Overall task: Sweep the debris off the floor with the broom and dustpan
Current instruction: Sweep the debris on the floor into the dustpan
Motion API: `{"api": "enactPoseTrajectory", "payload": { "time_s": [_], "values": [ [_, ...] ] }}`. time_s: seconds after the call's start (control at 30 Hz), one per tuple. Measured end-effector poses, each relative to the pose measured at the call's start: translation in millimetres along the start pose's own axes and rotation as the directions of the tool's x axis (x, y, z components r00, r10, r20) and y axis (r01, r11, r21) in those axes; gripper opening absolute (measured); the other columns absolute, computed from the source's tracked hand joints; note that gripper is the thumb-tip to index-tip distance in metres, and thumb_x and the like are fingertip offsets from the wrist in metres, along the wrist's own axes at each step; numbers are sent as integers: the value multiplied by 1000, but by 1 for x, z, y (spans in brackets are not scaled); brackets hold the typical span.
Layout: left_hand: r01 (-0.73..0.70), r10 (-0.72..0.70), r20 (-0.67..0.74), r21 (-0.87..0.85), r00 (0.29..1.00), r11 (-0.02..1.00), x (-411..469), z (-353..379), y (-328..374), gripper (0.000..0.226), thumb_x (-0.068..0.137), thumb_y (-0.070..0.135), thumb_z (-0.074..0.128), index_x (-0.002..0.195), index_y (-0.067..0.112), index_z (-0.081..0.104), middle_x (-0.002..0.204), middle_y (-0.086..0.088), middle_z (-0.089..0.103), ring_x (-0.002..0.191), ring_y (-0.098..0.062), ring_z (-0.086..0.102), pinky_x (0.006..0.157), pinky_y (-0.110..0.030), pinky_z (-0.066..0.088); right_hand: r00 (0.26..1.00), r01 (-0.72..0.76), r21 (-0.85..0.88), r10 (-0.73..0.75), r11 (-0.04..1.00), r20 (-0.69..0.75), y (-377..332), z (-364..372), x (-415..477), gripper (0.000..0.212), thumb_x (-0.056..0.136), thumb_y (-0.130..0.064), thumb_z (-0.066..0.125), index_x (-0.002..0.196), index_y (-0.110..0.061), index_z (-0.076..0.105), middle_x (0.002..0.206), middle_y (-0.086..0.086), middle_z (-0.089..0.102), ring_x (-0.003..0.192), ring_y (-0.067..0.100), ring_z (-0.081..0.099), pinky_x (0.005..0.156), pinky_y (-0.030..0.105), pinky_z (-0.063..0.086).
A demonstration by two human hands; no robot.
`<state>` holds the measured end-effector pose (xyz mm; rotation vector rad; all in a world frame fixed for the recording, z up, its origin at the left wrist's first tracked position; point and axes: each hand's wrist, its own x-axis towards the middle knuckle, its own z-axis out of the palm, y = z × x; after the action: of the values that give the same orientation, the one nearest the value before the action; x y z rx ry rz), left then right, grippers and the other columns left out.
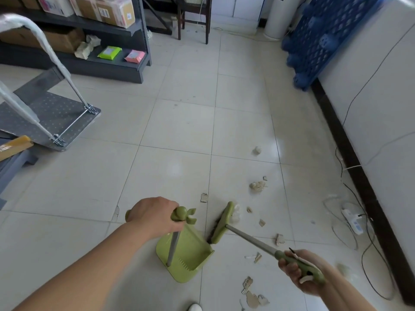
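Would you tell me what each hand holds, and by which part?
Left hand: the dustpan, by the top of its upright handle. Right hand: the broom, by its green end grip.

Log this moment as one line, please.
left hand grips dustpan handle | right hand grips broom handle | broom head beside dustpan | debris scattered on floor near broom
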<state>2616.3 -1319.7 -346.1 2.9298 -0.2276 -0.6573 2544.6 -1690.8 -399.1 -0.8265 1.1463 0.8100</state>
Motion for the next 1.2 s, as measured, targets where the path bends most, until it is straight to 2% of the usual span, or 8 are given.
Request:
{"api": "enactPoseTrajectory", "payload": {
  "time_s": [0.17,0.3,0.47,0.57,0.67,0.87,1.07,1.2],
  "values": [
    [-57,57,4,-11,998,998,12,1,11,31,78,58,56,81,27,59,77,11,61,72,-14,58,47,-24,32,999,-17,33,18,999,-44,-2,-12,-10,27,97,-15,35,82,1,49,55,13,48,23,15,41,21,17,34],
    [-116,117,6,-12,993,993,25,0,11,30,75,59,56,70,29,51,74,11,61,71,-15,59,51,-24,36,997,2,40,1,999,-80,-1,-5,-16,26,96,-14,35,80,1,48,56,12,47,24,14,42,23,16,34],
    [-174,174,1,13,985,985,37,-16,6,31,78,60,56,78,29,58,77,11,62,74,-15,60,50,-25,34,992,46,14,-44,999,-119,-1,25,-22,20,95,-11,36,86,1,49,60,13,49,26,14,44,24,16,36],
    [-188,188,-6,25,982,982,44,-30,-5,32,78,59,56,82,28,61,77,11,62,73,-13,60,49,-25,34,989,65,-40,-69,997,-130,-3,52,-24,20,96,-11,36,88,1,50,60,12,50,27,13,44,26,15,35],
    [-165,165,-3,17,986,986,54,-44,-24,30,78,58,56,79,29,60,75,11,62,72,-12,60,50,-25,36,984,76,-165,-100,983,-147,-6,84,-20,21,97,-12,37,93,1,52,61,10,51,29,11,44,27,14,33],
    [-100,102,-33,60,994,993,78,-60,-74,31,75,60,56,71,29,56,71,12,61,69,-12,60,58,-27,46,992,72,-255,-97,964,-86,-23,142,1,23,98,-15,38,89,-2,54,59,7,52,30,9,44,30,14,31],
    [-56,67,-71,150,995,987,93,-70,-110,33,78,60,55,74,28,58,69,11,60,65,-10,57,53,-26,39,999,37,-242,-33,969,21,-48,190,47,20,95,-15,36,83,-8,51,63,4,49,33,8,46,33,13,28],
    [-27,40,-73,168,997,985,99,-73,-128,34,78,60,54,72,27,57,68,11,60,62,-8,55,51,-25,38,997,18,-176,-5,984,74,-58,205,70,20,95,-16,37,82,-6,48,66,4,46,31,9,45,30,12,30]
  ]
}}
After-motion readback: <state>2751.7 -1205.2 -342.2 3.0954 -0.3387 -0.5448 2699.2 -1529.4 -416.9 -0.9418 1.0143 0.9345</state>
